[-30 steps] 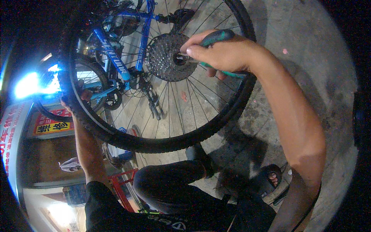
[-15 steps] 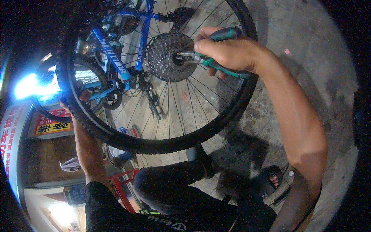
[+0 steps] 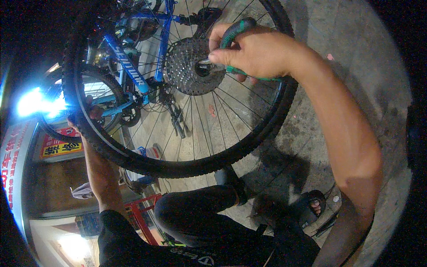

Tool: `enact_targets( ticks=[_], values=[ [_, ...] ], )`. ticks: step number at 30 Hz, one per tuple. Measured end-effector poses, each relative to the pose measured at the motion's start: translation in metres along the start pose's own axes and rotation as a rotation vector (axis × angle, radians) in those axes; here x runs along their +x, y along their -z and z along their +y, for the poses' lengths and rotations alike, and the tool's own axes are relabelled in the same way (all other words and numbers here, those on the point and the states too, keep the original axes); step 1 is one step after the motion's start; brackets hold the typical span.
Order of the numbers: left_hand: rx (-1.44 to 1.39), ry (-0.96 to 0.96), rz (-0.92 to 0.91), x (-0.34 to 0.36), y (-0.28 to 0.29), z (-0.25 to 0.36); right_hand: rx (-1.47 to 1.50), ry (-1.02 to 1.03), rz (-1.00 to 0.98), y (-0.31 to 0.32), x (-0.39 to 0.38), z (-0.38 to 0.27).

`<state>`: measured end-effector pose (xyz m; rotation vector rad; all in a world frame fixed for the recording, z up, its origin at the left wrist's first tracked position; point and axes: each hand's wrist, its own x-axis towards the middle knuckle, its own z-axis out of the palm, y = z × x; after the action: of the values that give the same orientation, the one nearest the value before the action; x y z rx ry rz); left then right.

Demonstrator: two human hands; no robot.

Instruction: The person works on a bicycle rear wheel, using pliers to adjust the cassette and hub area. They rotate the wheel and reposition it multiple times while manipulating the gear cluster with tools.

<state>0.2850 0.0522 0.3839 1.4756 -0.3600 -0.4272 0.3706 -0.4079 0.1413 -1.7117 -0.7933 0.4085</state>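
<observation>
A bicycle wheel with a black knobbly tire (image 3: 200, 167) is held up before me. My left hand (image 3: 76, 122) is closed on the tire at the left, its fingers partly hidden behind it. My right hand (image 3: 255, 53) grips pliers (image 3: 239, 30) with black and green handles at the centre of the silver cassette (image 3: 182, 62). The pliers' metal nose meets the hub's middle, where my thumb hides part of it; whether it grips anything there I cannot tell.
Blue bicycles (image 3: 129, 64) stand beyond the wheel on the concrete floor (image 3: 342, 66). A red metal stand (image 3: 140, 216), a grey cloth (image 3: 82, 191), signboards (image 3: 15, 164) and a bright light are at the left. My bent knee and sandalled foot (image 3: 316, 204) are below the wheel.
My right hand and the pliers have shifted and turned at the hub, now slightly up and left of half a second ago. My left hand stays on the tire.
</observation>
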Motion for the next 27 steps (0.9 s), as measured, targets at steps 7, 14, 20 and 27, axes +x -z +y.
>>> enact_targets(
  ticks=[7,14,20,27],
  values=[
    [0.014,0.04,0.015,-0.002,0.002,0.009,0.094,-0.083,0.042,-0.005,-0.005,-0.012],
    [-0.004,0.041,-0.011,-0.002,0.005,0.012,0.034,0.086,0.181,-0.015,-0.008,-0.011],
    [-0.023,0.028,0.041,0.002,-0.008,0.013,0.002,0.16,0.238,-0.011,-0.011,-0.014],
    [-0.044,0.028,0.041,0.001,-0.006,0.013,-0.195,0.428,0.469,-0.022,-0.011,0.0]
  ],
)
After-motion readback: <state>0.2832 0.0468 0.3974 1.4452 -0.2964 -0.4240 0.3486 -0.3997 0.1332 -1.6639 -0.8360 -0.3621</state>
